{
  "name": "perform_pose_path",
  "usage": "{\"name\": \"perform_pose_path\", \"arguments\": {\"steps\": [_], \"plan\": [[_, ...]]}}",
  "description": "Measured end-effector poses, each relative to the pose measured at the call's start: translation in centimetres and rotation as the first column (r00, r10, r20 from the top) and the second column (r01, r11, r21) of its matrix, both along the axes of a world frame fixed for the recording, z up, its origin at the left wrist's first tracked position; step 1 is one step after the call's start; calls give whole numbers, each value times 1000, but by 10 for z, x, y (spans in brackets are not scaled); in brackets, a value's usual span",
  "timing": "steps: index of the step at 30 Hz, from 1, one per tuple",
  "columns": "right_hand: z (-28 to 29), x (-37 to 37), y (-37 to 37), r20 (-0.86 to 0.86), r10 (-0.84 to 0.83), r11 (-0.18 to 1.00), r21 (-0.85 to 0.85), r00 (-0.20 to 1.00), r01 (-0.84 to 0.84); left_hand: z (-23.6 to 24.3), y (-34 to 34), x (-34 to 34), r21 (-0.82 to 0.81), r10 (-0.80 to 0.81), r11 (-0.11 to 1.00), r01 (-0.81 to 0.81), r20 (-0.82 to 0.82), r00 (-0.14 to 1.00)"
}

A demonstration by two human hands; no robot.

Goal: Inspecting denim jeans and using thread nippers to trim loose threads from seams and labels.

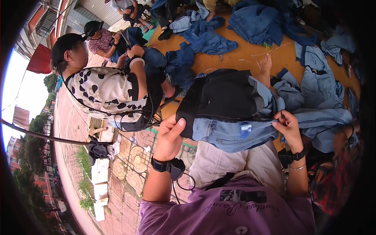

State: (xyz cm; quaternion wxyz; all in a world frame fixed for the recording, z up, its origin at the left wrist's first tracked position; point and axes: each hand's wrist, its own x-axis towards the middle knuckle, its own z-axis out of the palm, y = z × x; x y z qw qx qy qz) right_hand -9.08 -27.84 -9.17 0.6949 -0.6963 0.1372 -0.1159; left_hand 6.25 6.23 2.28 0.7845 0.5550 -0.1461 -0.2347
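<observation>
A denim garment, light blue with a black panel (225, 94), is stretched across my lap between both hands. My left hand (169, 133) is closed on the black band at its left end, thumb on top. My right hand (288, 127) pinches the garment's right side along the seam where black meets blue. A small dark pointed tool (283, 116) sticks up from the right fingers; most of it is hidden in the hand. A small pale-blue label (245, 130) shows on the light-blue cloth. Both wrists wear black strapped devices.
An orange-brown board (246, 51) lies ahead, with a dark blue denim heap (256, 21) and light denim pieces (321, 82). A bare foot (266, 64) rests beyond the garment. A co-worker in a spotted shirt (107, 92) sits at left; others sit farther back. Paving (131, 166) lies lower left.
</observation>
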Motion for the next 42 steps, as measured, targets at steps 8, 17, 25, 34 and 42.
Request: {"name": "perform_pose_path", "arguments": {"steps": [8,17,25,34,42], "plan": [[63,7,20,129,-105,993,-41,986,111,19,-22,-13,-111,-63,992,55,-69,996],[134,28,65,201,158,957,-273,967,-100,21,-17,-21,77,-114,990,119,-64,991],[98,28,89,86,346,902,-305,934,-306,27,-7,-13,179,-201,960,214,-89,975],[102,32,96,82,286,920,-303,955,-250,43,-13,-20,137,-261,955,261,-19,965],[126,37,86,160,321,880,-415,933,-231,42,-21,-21,222,-155,956,191,-168,974]]}}
